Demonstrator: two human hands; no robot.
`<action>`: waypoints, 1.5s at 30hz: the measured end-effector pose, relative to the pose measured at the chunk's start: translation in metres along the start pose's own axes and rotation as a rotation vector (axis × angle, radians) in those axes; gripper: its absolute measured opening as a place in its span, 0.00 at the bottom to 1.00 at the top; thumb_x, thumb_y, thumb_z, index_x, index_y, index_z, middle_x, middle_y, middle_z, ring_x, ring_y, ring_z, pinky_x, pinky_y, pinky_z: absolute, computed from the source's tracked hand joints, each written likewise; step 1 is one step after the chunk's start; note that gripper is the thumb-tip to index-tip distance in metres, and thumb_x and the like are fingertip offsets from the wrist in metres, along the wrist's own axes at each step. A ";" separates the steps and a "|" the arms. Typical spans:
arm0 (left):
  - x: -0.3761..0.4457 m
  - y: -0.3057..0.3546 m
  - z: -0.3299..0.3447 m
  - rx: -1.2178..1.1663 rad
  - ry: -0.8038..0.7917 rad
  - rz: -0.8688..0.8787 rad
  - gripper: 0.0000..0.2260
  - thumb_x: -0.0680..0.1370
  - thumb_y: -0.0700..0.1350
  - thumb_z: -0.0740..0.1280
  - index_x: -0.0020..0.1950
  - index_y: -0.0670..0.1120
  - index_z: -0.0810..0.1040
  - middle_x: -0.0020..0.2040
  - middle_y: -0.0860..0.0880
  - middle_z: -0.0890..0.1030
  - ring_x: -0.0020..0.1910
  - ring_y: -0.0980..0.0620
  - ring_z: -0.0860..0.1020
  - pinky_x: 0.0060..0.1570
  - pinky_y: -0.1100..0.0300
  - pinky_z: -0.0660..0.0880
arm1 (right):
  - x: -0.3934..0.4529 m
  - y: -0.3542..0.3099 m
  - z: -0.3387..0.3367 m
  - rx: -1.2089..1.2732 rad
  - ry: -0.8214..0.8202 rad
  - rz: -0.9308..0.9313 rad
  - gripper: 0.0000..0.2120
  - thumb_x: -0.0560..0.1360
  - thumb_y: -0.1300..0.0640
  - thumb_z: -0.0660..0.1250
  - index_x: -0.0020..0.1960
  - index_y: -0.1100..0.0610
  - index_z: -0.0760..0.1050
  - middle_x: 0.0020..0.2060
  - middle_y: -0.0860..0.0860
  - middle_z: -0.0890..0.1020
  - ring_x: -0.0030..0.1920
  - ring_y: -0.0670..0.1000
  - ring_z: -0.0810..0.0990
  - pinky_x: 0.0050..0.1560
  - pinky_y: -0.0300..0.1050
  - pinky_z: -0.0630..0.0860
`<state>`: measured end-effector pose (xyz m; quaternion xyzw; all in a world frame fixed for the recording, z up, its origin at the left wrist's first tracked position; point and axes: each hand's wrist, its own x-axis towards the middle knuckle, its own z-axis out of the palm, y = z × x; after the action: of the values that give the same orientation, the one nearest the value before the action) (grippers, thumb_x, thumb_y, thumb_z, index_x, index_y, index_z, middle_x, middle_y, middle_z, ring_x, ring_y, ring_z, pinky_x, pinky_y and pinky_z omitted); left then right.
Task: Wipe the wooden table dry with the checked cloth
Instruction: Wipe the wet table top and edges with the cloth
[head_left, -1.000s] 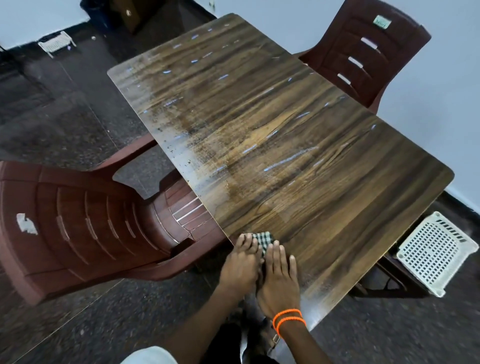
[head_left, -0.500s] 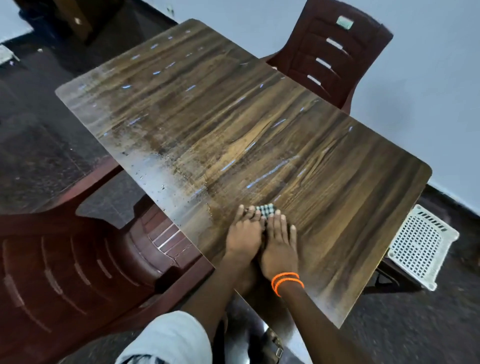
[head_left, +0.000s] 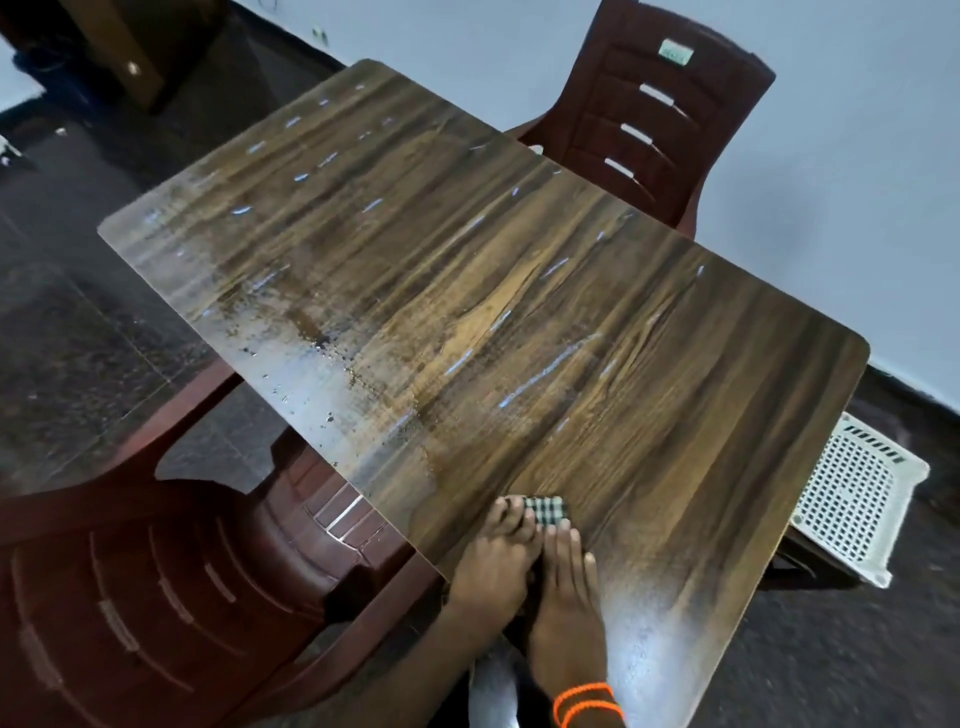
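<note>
Now both hands flat, side by side, at near edge of wooden table (head_left: 519, 291). Left hand (head_left: 493, 561) and right hand (head_left: 563, 597) press with straight fingers on checked cloth (head_left: 545, 508), mostly hidden; only a strip shows past fingertips. Wet streaks and droplets across tabletop. Orange bangles (head_left: 584, 701) on right wrist. Maroon chair (head_left: 130, 597) at left; white perforated stool (head_left: 852, 499) at right.

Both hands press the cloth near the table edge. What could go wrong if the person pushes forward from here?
The small checked cloth is mostly hidden under the flat left hand and right hand. It may cover only a narrow strip, leaving water streaks on the brown wooden table. Droplets along the left edge could be pushed off onto the dark red plastic chair. Flat fingers have no real grip, so the cloth might slip out.
</note>
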<state>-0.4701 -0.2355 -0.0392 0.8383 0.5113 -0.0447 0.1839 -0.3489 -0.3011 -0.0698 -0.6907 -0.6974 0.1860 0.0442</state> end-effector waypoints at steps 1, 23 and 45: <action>0.010 0.008 -0.002 0.024 -0.047 0.044 0.23 0.70 0.47 0.59 0.64 0.47 0.78 0.61 0.47 0.80 0.68 0.45 0.71 0.72 0.48 0.60 | -0.001 0.010 -0.002 -0.013 0.030 0.026 0.33 0.74 0.57 0.58 0.77 0.63 0.54 0.78 0.58 0.54 0.78 0.55 0.52 0.73 0.56 0.58; 0.082 -0.068 -0.039 0.111 0.055 -0.191 0.18 0.74 0.46 0.63 0.64 0.49 0.77 0.65 0.44 0.77 0.69 0.45 0.70 0.73 0.54 0.56 | 0.114 -0.045 -0.008 -0.011 0.069 0.003 0.36 0.75 0.56 0.61 0.78 0.62 0.49 0.78 0.58 0.51 0.78 0.55 0.47 0.75 0.53 0.50; 0.192 -0.068 -0.077 0.058 0.062 -0.034 0.18 0.81 0.45 0.56 0.71 0.47 0.71 0.71 0.47 0.71 0.74 0.47 0.63 0.75 0.52 0.53 | 0.215 -0.007 -0.039 -0.065 0.086 0.168 0.35 0.74 0.56 0.60 0.78 0.62 0.53 0.77 0.59 0.55 0.78 0.56 0.52 0.75 0.53 0.48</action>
<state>-0.4471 -0.0185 -0.0357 0.8354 0.5295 -0.0365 0.1426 -0.3527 -0.0828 -0.0737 -0.7552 -0.6401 0.1364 0.0358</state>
